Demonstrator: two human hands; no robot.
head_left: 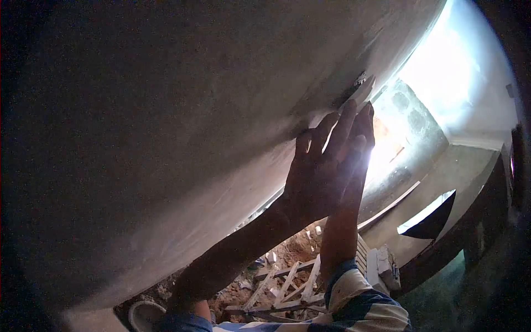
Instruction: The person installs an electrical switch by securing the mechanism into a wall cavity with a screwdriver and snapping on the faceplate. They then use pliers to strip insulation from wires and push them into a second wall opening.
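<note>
Grey walling [166, 138] stood beside left hand [312, 171] and right hand [357, 141], each grip unclear; a round tub [133, 315] sat below, contents indistinct.

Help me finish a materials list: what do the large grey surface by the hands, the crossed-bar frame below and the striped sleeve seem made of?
Large grey surface: probably cement plaster, matte; its broad, mottled face shows no joints. Crossed-bar frame: possibly wood, dull; straight, flat-looking bars suggest it, but metal can't be ruled out. Striped sleeve: likely fabric, soft and matte, given its folds.
</note>
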